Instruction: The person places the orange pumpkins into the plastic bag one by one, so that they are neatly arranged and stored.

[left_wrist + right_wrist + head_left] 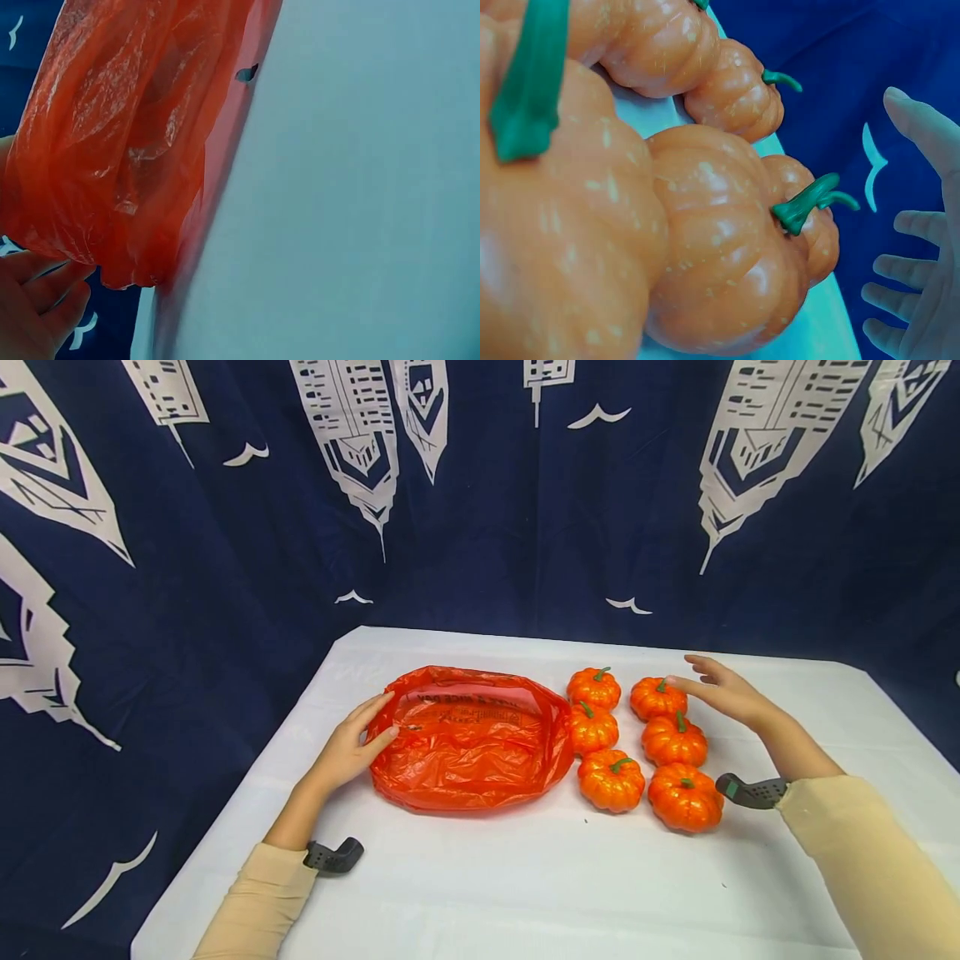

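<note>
An orange-red plastic bag lies with its wide mouth spread on the table's left half, dark print showing inside. My left hand is at the bag's left rim, thumb extended over the mouth; in the left wrist view its loosely extended fingers are beside the crinkled film, which partly hides the hand. Right of the bag stand several shiny orange pumpkins with green stems, in two columns. My right hand, fingers apart and holding nothing, is beside the rear right pumpkin; the right wrist view shows a gap between hand and pumpkins.
The left column's rear pumpkin and middle pumpkin stand close against the bag's right side. A front left pumpkin and front right pumpkin are nearest me. A dark blue patterned curtain hangs behind the white table.
</note>
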Demonstrator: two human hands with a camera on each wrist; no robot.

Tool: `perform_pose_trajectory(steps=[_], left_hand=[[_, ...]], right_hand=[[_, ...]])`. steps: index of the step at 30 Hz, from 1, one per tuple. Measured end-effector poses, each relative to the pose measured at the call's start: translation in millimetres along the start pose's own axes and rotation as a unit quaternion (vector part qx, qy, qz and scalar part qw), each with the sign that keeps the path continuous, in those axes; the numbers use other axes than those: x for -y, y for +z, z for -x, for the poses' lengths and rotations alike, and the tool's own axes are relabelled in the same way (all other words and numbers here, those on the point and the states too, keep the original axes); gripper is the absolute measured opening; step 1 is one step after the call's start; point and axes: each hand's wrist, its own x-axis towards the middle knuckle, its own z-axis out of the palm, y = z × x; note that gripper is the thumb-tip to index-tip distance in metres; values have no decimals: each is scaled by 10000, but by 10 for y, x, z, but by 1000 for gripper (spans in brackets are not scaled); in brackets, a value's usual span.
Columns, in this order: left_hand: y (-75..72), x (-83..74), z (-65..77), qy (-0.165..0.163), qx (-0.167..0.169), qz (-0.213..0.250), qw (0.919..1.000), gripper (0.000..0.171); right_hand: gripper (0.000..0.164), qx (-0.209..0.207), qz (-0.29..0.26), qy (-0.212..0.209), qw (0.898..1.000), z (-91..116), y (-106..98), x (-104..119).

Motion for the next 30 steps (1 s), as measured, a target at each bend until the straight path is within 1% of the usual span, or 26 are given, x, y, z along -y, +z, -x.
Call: perform_pose_trajectory(steps=[10,12,17,24,30], left_hand=[[12,-3,1,-84,-1,44,10000,62],[14,2,3,-66,2,52,10000,61],[27,21,3,26,-12,109,9999,61],[40,41,10,-30,-25,106,9999,62],[36,32,16,-44,-22,56,10000,64]], right_hand=[[93,236,-237,144,9993,-101,77,-122],[93,328,-321,128,9989,-119,92,-140],[93,409,-391,184,9982,-168,142,-175],[92,462,-585,75,9972,-216,196,-212],[91,477,-590,46,9971,-228,220,-218]])
